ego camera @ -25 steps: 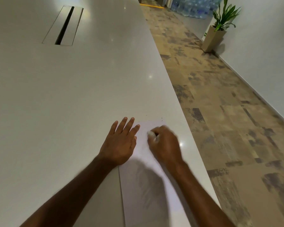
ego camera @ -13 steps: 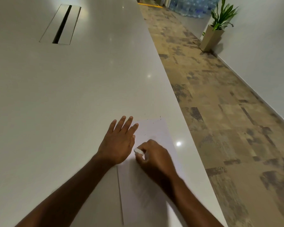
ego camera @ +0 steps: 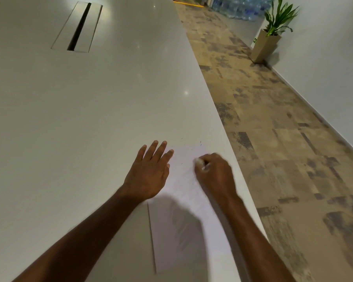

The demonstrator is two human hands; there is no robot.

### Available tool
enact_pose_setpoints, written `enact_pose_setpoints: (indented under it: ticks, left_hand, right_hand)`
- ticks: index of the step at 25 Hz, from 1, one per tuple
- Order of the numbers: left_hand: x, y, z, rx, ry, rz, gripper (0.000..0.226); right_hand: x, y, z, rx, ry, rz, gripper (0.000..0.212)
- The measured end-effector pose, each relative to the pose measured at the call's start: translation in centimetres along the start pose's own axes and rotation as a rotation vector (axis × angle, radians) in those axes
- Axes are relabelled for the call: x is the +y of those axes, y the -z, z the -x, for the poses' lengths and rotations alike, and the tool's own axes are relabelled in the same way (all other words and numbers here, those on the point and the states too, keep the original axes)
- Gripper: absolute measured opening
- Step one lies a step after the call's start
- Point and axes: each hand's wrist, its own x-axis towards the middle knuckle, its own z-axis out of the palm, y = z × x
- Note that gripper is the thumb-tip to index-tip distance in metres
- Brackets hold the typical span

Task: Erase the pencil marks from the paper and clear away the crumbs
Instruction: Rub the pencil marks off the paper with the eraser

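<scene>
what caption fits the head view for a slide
Left hand flat on white paper sheet, right hand rubbing small white eraser on it.

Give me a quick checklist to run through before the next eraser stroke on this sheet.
1. Paper held down: ok, the left hand lies flat across its left edge.
2. Grip on the eraser: ok, the right hand is curled round it.
3. Eraser touching the paper: cannot tell, the image is blurred there.
4. Pencil marks gone: not ok, faint strokes remain on the near part of the sheet.
5. Crumbs cleared: not ok, dark specks lie by the paper's far edge.
6. Paper fully on the table: ok, though close to its right edge.
</scene>
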Motion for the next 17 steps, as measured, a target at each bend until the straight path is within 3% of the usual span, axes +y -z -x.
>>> enact_pose_setpoints:
  ticks: [2,6,7,11,13,15,17]
  left_hand:
    - [0.0,0.1,0.1,0.004,0.001,0.002,0.061]
    - [0.1,0.1,0.0,-0.007,-0.002,0.0,0.066]
    - [0.1,0.1,-0.1,-0.002,-0.004,0.002,0.066]
    - [0.1,0.0,0.1,0.009,0.005,0.01,0.062]
    - [0.1,0.1,0.1,0.014,0.004,0.016,0.064]
    - [0.1,0.0,0.0,0.005,-0.006,0.016,0.065]
    - [0.1,0.0,0.0,0.014,-0.012,0.018,0.066]
  right_hand:
    - [0.2,0.6,-1.0,0.066,-0.046,0.017,0.032]
    - [-3.0,-1.4,6.1,-0.27,0.239,-0.076,0.019]
    - [-2.5,-1.1,5.3,-0.259,0.216,-0.064,0.021]
    - [0.2,0.9,-1.1,0.04,-0.033,0.005,0.033]
    - [-1.5,0.0,1.5,-0.041,0.054,-0.012,0.029]
    - [-3.8,-1.5,6.5,-0.247,0.216,-0.066,0.019]
    - [-3.1,-1.0,6.2,-0.265,0.225,-0.066,0.02]
